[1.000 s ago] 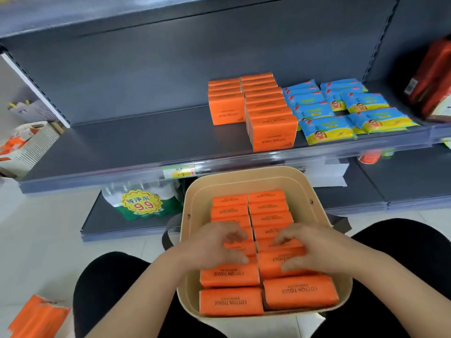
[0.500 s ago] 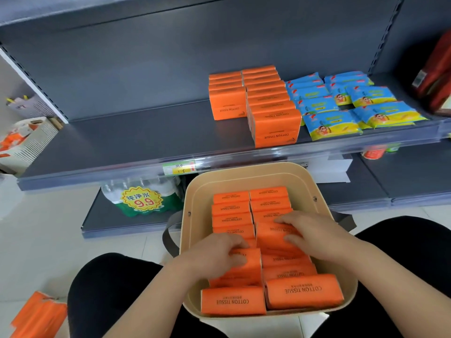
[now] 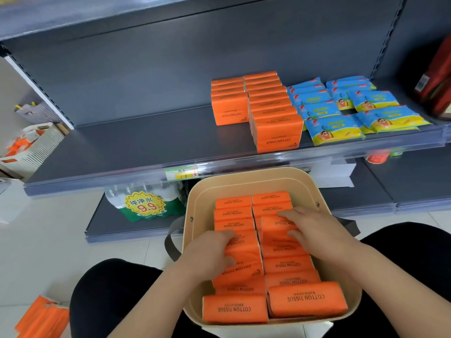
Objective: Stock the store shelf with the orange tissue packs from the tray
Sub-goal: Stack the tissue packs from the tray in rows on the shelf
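Note:
A beige tray point(image 3: 244, 178) rests on my lap, holding two columns of orange tissue packs point(image 3: 306, 301) marked COTTON TISSUE. My left hand point(image 3: 211, 254) grips a pack point(image 3: 244, 267) in the left column, tilted up out of its row. My right hand point(image 3: 316, 230) is curled over a raised pack point(image 3: 274, 231) in the right column. On the grey shelf point(image 3: 122, 147) above the tray, two rows of orange packs point(image 3: 275, 132) stand next to each other, right of centre.
Blue-and-yellow packs point(image 3: 334, 128) lie right of the orange rows, with red packages point(image 3: 436, 81) at the far right. A bottled-water pack with a 9.9 tag point(image 3: 146, 203) sits on the lower shelf. Loose orange packs point(image 3: 41, 318) lie on the floor at left, and a white crate point(image 3: 31, 147) stands beyond.
Both hands slid forward along the columns and closed on packs. The left pack has tipped up out of its row, and the right pack has risen slightly.

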A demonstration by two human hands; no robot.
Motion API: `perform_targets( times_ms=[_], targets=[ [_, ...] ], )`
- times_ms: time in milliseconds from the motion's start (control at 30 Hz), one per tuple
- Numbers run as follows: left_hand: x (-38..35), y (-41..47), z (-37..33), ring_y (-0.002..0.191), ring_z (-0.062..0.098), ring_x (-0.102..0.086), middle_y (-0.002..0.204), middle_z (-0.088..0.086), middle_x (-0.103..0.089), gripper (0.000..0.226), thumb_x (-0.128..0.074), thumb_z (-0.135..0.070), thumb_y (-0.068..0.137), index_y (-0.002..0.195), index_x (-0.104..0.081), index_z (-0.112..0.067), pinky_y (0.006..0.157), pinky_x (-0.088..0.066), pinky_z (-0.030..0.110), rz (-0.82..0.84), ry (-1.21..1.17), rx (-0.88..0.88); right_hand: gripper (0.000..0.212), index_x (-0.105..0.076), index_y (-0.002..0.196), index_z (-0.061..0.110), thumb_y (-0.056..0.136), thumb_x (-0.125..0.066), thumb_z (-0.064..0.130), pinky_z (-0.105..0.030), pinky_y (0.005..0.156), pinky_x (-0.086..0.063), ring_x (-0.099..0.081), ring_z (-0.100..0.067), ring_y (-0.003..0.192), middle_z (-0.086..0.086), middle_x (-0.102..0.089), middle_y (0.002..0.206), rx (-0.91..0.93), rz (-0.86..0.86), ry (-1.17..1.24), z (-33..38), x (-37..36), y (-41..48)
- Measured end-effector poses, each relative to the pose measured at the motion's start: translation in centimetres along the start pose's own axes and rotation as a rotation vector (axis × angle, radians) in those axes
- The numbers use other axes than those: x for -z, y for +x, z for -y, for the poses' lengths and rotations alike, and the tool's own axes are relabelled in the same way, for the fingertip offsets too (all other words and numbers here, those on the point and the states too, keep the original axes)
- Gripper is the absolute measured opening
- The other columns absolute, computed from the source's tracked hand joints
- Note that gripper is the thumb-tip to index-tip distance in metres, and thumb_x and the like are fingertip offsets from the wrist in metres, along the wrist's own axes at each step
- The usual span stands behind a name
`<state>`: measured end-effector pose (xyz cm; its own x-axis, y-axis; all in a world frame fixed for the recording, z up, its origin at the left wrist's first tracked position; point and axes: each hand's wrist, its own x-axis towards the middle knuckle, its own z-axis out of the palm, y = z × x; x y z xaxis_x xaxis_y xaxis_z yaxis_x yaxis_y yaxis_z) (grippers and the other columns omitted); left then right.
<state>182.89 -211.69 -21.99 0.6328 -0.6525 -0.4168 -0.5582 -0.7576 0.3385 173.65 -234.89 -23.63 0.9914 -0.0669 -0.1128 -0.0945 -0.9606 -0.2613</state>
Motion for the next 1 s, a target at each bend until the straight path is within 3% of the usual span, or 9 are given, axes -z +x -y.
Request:
perform_targets(
  times_ms=[133,300,467,767,1000],
  targets=[
    [1.7,0.1,-0.3,0.112,0.016,-0.055,0.126,-0.005,-0.058,0.051,-0.061,-0.03,0.089,0.136,-0.041,-0.028,0.089,-0.047,0.03,-0.18,-0.026,0.019,0.049,-0.031,0.143,0.037,0.097,-0.047,0.031,-0.031,0.1,-0.036,-0.042,-0.011,0.125,0.015,-0.042,0.139,0.002,-0.085,-0.037,-0.1,1.6,0.3],
    [7.5,1.8,-0.8,0.094,0.015,-0.057,0.103,-0.008,-0.059,0.039,-0.063,-0.027,0.087,0.124,-0.05,-0.028,0.076,-0.047,0.03,-0.475,-0.071,0.026,0.048,-0.033,0.143,0.034,0.097,-0.045,0.029,-0.032,0.098,-0.033,-0.04,-0.013,0.126,0.011,-0.044,0.139,-0.01,-0.217,-0.053,-0.5,4.4,1.7],
    [14.1,6.5,-1.0,0.11,0.027,-0.05,0.113,0.005,-0.059,0.041,-0.065,-0.019,0.084,0.123,-0.054,-0.022,0.085,-0.042,0.037,-0.721,-0.036,0.033,0.048,-0.031,0.143,0.033,0.097,-0.045,0.029,-0.033,0.101,-0.03,-0.039,-0.014,0.128,0.011,-0.043,0.14,-0.008,-0.205,-0.047,-1.6,4.7,3.3],
    [18.8,17.3,0.1,0.122,0.032,-0.036,0.124,0.014,-0.047,0.046,-0.056,-0.013,0.088,0.133,-0.048,-0.02,0.084,-0.046,0.043,-0.613,0.176,0.16,0.047,-0.03,0.142,0.042,0.098,-0.043,0.03,-0.032,0.103,-0.025,-0.03,-0.006,0.131,0.018,-0.039,0.139,0.035,-0.17,0.086,-2.7,3.4,6.4],
    [19.8,23.4,-0.3,0.125,0.029,-0.033,0.132,0.013,-0.039,0.051,-0.061,-0.015,0.087,0.136,-0.047,-0.025,0.09,-0.044,0.04,-0.627,0.096,0.173,0.049,-0.027,0.143,0.045,0.099,-0.042,0.029,-0.029,0.108,-0.021,-0.025,-0.005,0.135,0.02,-0.034,0.143,0.035,-0.142,0.14,-2.6,3.5,7.6]
  ],
)
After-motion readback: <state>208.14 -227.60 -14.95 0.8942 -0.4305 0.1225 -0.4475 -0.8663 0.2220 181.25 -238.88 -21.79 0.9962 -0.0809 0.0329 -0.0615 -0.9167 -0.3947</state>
